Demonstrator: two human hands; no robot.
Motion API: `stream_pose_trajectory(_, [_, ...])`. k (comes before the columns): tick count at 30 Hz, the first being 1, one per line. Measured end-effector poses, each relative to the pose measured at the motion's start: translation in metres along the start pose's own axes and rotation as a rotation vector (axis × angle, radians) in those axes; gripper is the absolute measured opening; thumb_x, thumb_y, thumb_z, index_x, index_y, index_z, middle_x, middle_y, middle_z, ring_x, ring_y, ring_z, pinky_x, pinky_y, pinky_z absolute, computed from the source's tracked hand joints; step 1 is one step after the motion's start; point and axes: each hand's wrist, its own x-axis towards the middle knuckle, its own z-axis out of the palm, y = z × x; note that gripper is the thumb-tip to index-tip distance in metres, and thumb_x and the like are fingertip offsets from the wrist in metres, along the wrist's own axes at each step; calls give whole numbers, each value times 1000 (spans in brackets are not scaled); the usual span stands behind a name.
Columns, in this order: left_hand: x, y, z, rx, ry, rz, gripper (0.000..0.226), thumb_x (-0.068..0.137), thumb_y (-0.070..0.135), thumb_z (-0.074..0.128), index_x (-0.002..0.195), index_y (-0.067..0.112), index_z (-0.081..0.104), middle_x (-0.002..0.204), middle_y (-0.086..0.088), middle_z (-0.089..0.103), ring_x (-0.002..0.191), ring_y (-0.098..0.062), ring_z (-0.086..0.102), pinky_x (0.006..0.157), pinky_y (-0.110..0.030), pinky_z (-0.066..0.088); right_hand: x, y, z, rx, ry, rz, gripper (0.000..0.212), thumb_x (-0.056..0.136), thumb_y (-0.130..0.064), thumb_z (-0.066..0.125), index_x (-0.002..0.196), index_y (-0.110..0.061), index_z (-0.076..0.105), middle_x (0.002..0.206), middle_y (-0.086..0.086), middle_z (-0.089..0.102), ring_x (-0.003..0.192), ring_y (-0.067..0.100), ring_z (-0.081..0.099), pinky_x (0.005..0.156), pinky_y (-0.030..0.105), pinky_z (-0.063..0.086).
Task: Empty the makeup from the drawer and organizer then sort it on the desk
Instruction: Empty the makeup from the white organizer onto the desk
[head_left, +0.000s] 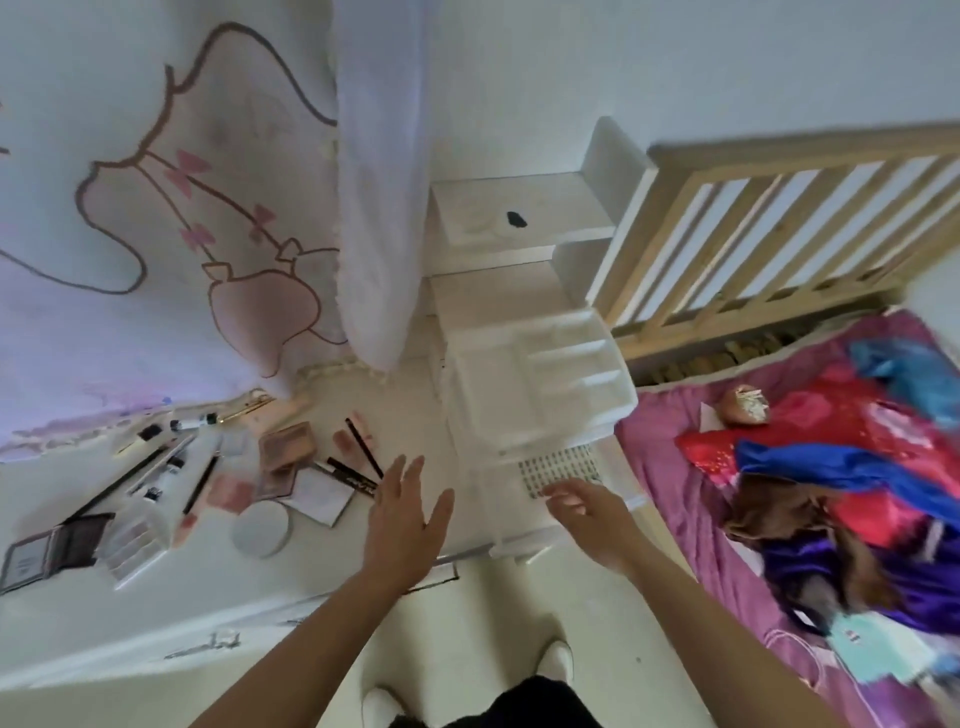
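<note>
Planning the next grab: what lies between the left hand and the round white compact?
Between left hand and round white compact: a square white palette, head view.

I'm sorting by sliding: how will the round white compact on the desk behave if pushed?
The round white compact lies flat, so it should probably slide, not roll. Its smooth lid looks slippery. It would likely nudge the square palette beside it.

White desk (410, 410), makeup spread over left part.
Pencils (363, 447), palettes (284, 441), tubes (156, 483) and a round compact (260, 529) lie loose, close together; white organizer (535, 384) stands at right end.
</note>
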Motion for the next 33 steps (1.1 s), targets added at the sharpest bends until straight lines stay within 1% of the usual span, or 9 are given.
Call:
stream_pose_trajectory(2, [-9, 18, 19, 3, -137, 12, 72, 99, 47, 48, 156, 15, 19, 163, -7, 19, 150, -23, 16, 120, -39, 21, 3, 19, -13, 8, 78, 25, 23, 95, -17, 61, 110, -34, 67, 105, -10, 67, 103, 14, 64, 81, 16, 44])
stream_pose_trajectory(6, [-23, 37, 47, -48, -444, -31, 83, 95, 52, 54, 158, 22, 10, 160, -4, 23, 142, -21, 35, 115, -40, 35, 22, 39, -20, -185, 93, 105, 58, 96, -28, 59, 150, -17, 40, 146, 4, 47, 133, 21, 46, 109, 32, 36])
stream_pose_trajectory(10, [-31, 47, 58, -11, -491, -76, 70, 98, 46, 52, 156, 22, 20, 159, 0, 28, 139, -16, 40, 116, -33, 32, 50, 41, -18, -354, 28, 164, 71, 90, -49, 60, 145, -12, 36, 142, 12, 46, 132, 32, 44, 106, 42, 42])
stream_pose_trajectory(15, [-43, 49, 60, 2, -454, -107, 64, 100, 42, 49, 156, 26, 22, 159, 5, 30, 142, -12, 35, 116, -27, 27, 64, 27, -2, -436, 59, 206, 106, 75, -67, 69, 148, -7, 19, 137, 17, 40, 130, 36, 41, 101, 42, 43])
stream_pose_trajectory(18, [-44, 52, 59, -27, -439, -139, 63, 100, 40, 51, 155, 29, 23, 155, 3, 37, 133, -10, 45, 111, -25, 33, 71, 25, 4, -529, 83, 234, 122, 65, -76, 71, 147, -3, 18, 137, 18, 39, 130, 35, 41, 103, 40, 43])
stream_pose_trajectory(25, [-45, 59, 57, -71, -408, -167, 59, 99, 37, 54, 153, 30, 30, 147, 3, 47, 115, -3, 51, 99, -18, 37, 82, 32, 8, -175, 47, 269, 117, 50, -55, 93, 136, -14, 27, 127, 12, 34, 122, 38, 47, 99, 47, 50])
stream_pose_trajectory(27, [-45, 58, 57, -83, -402, -165, 56, 98, 36, 54, 151, 30, 34, 144, 5, 49, 116, -4, 53, 100, -20, 40, 85, 35, 5, -134, -6, 265, 111, 49, -55, 94, 132, -15, 32, 128, 9, 44, 121, 33, 52, 97, 44, 51])
stream_pose_trajectory(30, [-41, 57, 56, -94, -363, -162, 44, 99, 35, 54, 141, 30, 46, 131, 8, 54, 109, -5, 59, 98, -25, 46, 87, 41, -1, -143, -106, 210, 83, 59, -63, 85, 121, -19, 53, 118, -3, 66, 108, 20, 63, 90, 35, 54])
stream_pose_trajectory(33, [-32, 57, 57, -119, -283, -201, 16, 100, 36, 51, 113, 31, 58, 112, 6, 59, 95, -11, 64, 92, -35, 52, 81, 46, -15, -54, -93, 155, 55, 90, -65, 55, 110, -15, 62, 107, 0, 71, 90, 16, 70, 79, 30, 53])
